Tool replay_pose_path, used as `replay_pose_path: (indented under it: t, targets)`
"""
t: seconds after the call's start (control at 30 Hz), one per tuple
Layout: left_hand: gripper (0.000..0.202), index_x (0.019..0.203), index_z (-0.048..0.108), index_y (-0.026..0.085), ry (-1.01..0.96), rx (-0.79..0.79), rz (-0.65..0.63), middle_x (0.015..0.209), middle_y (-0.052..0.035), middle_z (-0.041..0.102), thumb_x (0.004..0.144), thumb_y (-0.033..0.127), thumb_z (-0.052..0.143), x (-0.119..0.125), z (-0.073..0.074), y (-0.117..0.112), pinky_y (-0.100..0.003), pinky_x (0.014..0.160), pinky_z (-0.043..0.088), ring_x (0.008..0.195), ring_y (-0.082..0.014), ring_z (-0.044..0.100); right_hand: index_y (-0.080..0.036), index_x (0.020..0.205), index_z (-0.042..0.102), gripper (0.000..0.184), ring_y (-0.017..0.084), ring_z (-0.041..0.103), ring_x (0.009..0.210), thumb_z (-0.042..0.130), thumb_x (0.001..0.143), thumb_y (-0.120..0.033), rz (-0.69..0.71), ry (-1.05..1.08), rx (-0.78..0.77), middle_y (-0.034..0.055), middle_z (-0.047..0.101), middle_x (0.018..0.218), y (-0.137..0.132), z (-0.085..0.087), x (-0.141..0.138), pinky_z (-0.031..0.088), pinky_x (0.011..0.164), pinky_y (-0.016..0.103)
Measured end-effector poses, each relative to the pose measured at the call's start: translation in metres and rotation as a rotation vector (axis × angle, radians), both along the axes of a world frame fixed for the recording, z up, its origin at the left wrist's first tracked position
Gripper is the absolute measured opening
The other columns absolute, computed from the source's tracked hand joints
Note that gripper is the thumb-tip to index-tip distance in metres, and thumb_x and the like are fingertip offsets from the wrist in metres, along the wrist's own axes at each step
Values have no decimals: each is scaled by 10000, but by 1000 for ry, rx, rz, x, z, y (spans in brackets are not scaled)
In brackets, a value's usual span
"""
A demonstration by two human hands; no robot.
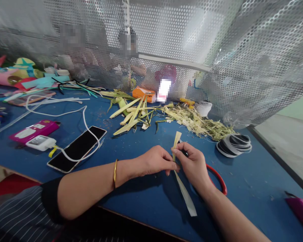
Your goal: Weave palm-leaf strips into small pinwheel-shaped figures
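A long pale yellow-green leaf strip (184, 193) runs upright between both hands above the blue table (141, 198). My left hand (155, 160) pinches the strip near its middle with thumb and fingers closed. Touching it from the right, my right hand (192, 161) is closed round the same strip and also seems to grip a tool with a red handle (218, 179) that curves out below the palm. The strip's top pokes above my fingers and its lower end hangs toward me.
A heap of cut leaf strips (133, 116) and shredded trimmings (204, 124) lies behind my hands. A phone (77, 148) on a white cable, a white charger (40, 143) and a pink pack (34, 130) sit left. Coiled band (234, 144) lies right. Perforated mesh (217, 50) screens other people.
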State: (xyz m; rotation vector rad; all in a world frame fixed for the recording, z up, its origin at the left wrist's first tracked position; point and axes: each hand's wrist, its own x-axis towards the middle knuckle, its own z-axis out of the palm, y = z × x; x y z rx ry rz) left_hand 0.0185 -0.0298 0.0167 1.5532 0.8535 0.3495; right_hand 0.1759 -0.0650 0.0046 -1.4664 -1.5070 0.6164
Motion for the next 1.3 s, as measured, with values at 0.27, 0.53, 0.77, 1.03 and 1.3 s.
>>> replay_pose_path:
  t: [0.27,0.53,0.77,1.03,1.3]
  targets:
    - [410,783,710,120,-212,-260,289,634,-15,602,846,502,574,-1,1,13,-222,418,166,424,-43,342,-217,757,658,293,189,602,724,514,921,-413,-36,-299,155,31,680,759,1,22,25,412,665,295]
    - [275,648,618,132,-140,-192,365,559,29,557,722,362,750,0,-1,16,-205,413,219,432,-39,387,-234,659,572,287,140,545,596,517,933,-295,274,-530,124,-38,594,591,4,5,17,421,844,321]
    - [174,694,667,111,-200,-304,435,618,-20,639,800,248,691,2,0,16,-211,491,398,490,-70,540,-226,732,604,226,172,610,718,510,938,-228,141,-735,229,-1,655,701,3,8,20,351,969,384]
    - [125,794,725,109,-473,-458,398,817,-49,700,670,103,729,-3,4,18,-228,691,489,715,-108,630,-185,1100,632,253,195,567,767,442,948,-117,318,-999,580,61,678,885,-6,14,7,365,841,368]
    - [160,684,689,113,-490,-424,385,747,-34,672,592,170,807,0,-4,15,-231,699,459,718,-114,596,-180,779,582,286,161,535,686,375,946,-76,374,-960,671,29,617,712,-2,0,-1,384,837,333]
